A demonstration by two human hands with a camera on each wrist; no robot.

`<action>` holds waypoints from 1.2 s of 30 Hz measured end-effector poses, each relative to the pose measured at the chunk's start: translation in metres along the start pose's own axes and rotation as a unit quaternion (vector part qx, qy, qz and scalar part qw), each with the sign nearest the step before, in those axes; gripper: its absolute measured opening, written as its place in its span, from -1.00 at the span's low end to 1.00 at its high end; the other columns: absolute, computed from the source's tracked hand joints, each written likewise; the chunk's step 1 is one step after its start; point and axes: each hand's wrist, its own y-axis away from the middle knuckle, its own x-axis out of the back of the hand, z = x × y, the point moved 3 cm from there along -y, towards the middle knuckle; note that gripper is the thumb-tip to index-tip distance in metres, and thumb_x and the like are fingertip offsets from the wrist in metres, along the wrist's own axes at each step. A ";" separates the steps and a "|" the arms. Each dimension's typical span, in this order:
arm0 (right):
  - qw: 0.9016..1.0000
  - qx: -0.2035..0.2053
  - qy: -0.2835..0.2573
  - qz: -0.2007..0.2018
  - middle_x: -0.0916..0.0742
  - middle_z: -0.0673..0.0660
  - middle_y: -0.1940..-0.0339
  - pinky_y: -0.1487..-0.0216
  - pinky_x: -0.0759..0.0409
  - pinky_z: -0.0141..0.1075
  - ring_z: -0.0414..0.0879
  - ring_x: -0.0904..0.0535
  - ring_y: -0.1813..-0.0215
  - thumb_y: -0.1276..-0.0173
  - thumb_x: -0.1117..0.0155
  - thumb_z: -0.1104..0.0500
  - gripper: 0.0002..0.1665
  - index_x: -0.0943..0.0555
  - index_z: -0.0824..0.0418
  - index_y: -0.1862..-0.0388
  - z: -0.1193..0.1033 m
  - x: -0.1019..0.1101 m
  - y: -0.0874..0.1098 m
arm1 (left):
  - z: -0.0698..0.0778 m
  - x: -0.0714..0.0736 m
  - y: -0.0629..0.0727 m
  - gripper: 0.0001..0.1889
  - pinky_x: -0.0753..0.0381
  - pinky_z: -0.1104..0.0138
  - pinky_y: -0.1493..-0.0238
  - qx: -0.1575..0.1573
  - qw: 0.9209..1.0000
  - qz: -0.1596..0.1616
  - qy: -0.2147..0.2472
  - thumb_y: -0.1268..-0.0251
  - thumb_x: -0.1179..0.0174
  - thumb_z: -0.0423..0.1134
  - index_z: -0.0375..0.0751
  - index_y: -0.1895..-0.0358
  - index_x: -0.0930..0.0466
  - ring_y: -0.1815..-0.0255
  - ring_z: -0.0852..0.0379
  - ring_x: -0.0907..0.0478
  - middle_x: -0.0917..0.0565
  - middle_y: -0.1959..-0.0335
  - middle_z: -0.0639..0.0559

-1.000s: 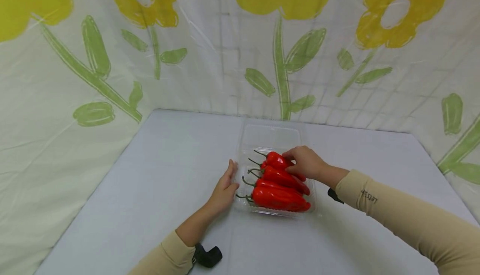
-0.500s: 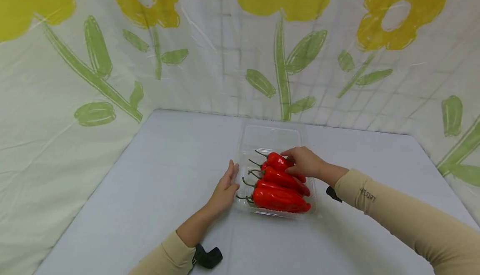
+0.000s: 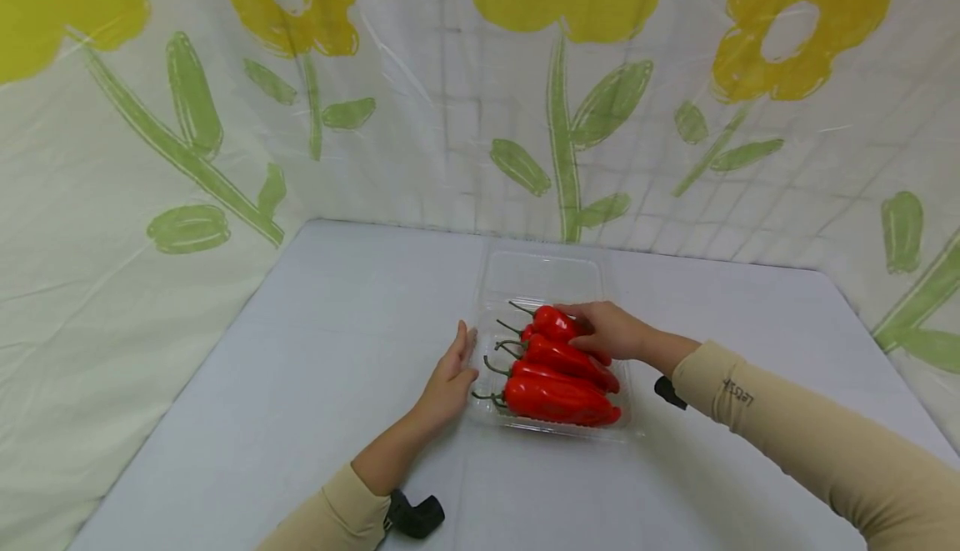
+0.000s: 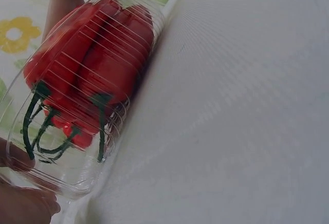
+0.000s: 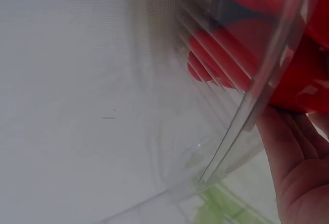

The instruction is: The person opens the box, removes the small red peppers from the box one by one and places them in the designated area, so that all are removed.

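Observation:
Several long red peppers [image 3: 562, 397] with curved green stems lie side by side in a clear plastic clamshell box [image 4: 67, 175]. My right hand [image 3: 611, 330] grips the farthest pepper [image 3: 553, 322] at the back of the row, thumb on its near side and fingers behind it. Part of that pepper is hidden under the hand. In the right wrist view, the fingers [image 5: 282, 142] come in beside red pepper flesh, past the clear rim. My left hand [image 3: 447, 384] rests along the box's left side with its fingers straight.
The box's clear lid [image 3: 542, 273] is folded back flat toward the far table edge. Underneath is a white-covered table [image 3: 360, 309]. A white curtain [image 3: 397, 92] with painted yellow flowers hangs behind. Black straps [image 3: 416, 516] show at both wrists.
The right hand's fingers have lowered slightly over the far pepper. The left hand, the box and the other peppers have stayed where they were.

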 end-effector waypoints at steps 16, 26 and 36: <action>0.998 0.044 0.036 0.015 -0.59 0.21 0.03 0.04 -0.61 -0.17 -0.03 -0.49 0.06 -0.33 -0.10 0.21 -0.35 -0.23 0.24 -0.39 -0.003 -0.002 0.002 | 0.000 -0.001 0.000 -0.27 0.18 0.01 -0.44 0.013 1.000 0.005 0.009 -0.16 0.29 -0.61 -0.49 -0.43 0.34 -0.49 -0.18 0.14 0.03 -0.45 -0.38; 0.999 0.051 0.012 0.011 -0.52 0.24 0.05 0.19 -0.54 -0.29 0.00 -0.42 0.09 -0.40 -0.03 0.09 -0.32 -0.15 0.21 -0.45 -0.002 0.005 0.007 | 0.002 0.000 0.001 -0.26 0.20 0.00 -0.42 0.008 1.000 0.004 0.015 -0.16 0.27 -0.61 -0.49 -0.43 0.34 -0.48 -0.20 0.14 0.03 -0.45 -0.39; 0.998 0.040 -0.026 0.047 -0.57 0.18 0.10 0.23 -0.50 -0.31 -0.02 -0.40 0.14 -0.38 -0.07 0.08 -0.35 -0.22 0.12 -0.43 0.003 0.013 0.014 | 0.000 0.000 0.003 -0.26 0.20 0.06 -0.44 -0.026 0.999 -0.002 0.020 -0.16 0.27 -0.54 -0.47 -0.43 0.35 -0.49 -0.17 0.14 0.04 -0.45 -0.40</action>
